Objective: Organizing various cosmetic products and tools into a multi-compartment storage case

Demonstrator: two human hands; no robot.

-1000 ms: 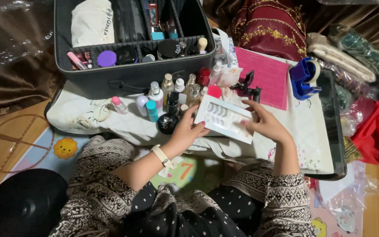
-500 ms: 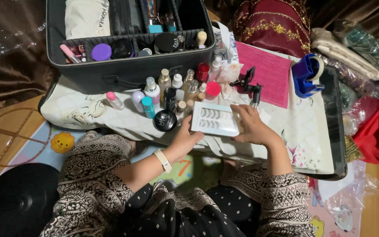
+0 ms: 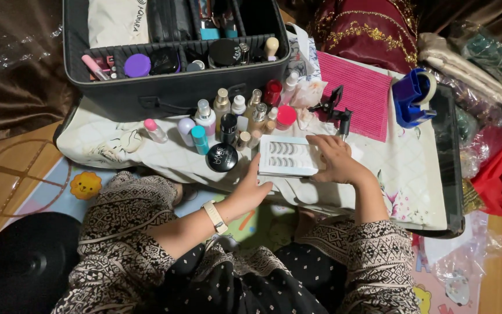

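A round black jar [image 3: 222, 157] and little bottles [image 3: 228, 116] stand close by. The left hand [image 3: 255, 187] and right hand [image 3: 337, 163] have their fingers clamped on the white eyelash box [image 3: 289, 156], low over the worktop [image 3: 402, 168]. A bump could tip the bottles.

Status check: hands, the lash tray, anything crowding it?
Left hand grips false-eyelash tray at its near-left corner; right hand holds its right end. Tray low over white cloth. Black round compact and bottles close on its left.
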